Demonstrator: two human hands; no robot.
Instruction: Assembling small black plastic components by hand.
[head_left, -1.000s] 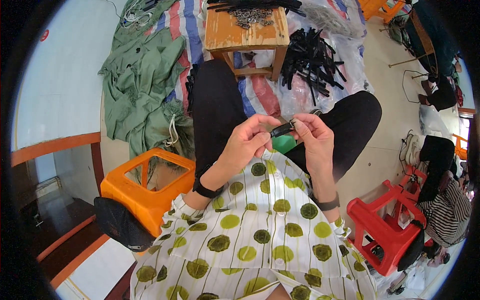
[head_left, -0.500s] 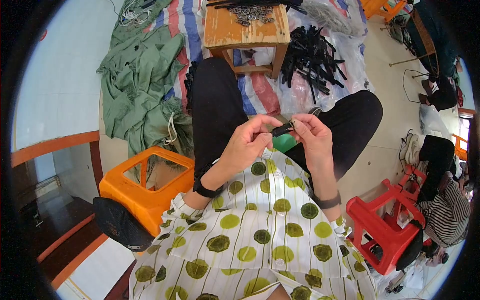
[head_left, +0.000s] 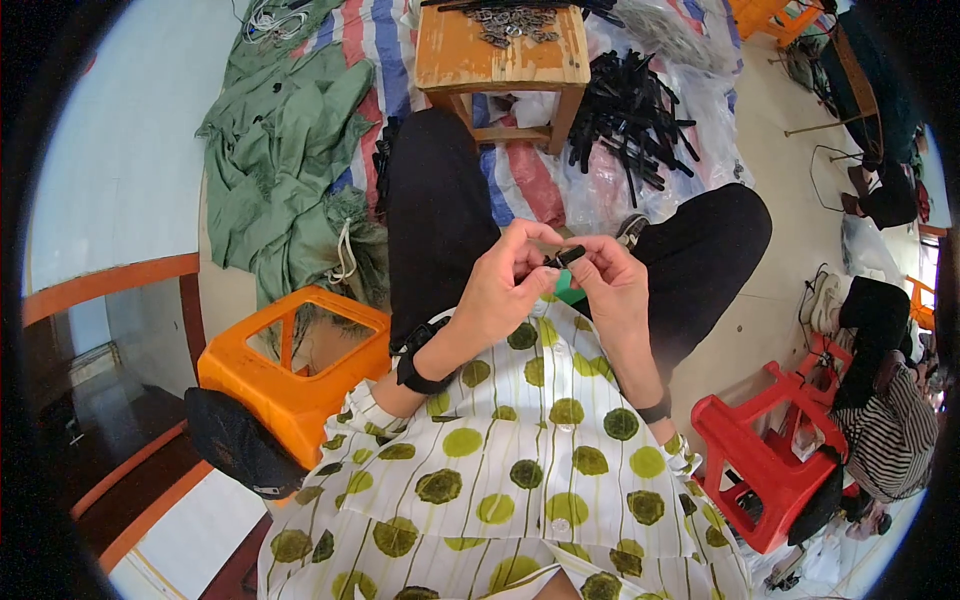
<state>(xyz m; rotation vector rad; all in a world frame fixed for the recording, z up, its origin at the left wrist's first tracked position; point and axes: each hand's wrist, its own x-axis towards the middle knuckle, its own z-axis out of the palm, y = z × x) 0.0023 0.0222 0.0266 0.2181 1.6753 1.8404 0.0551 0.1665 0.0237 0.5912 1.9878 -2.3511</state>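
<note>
You've got the small black strap piece [head_left: 566, 257] pinched between both hands, right over your lap, w/ its long axis running roughly left-low to right-high, i.e. across from one hand to the other. Left hand [head_left: 508, 288] sits to the left and slightly below it, fingers curled tight, thumb and forefinger closed on the piece's near end. Right hand [head_left: 612, 290] is on the other side, also curled narrow, fingertips closed on the far end; both about equally near, touching it. Can't tell if a metal bit is already on the piece, too small. A green thing [head_left: 568, 294] shows just under the hands, between your knees. Ahead of your knees: wooden stool [head_left: 500, 55] w/ a heap of small metal parts [head_left: 512, 22] on top, and a pile of black straps [head_left: 630, 110] on plastic sheet to its right, well apart from both hands. Orange stool [head_left: 290, 375] on your left, red stool [head_left: 765, 460] on your right.
</note>
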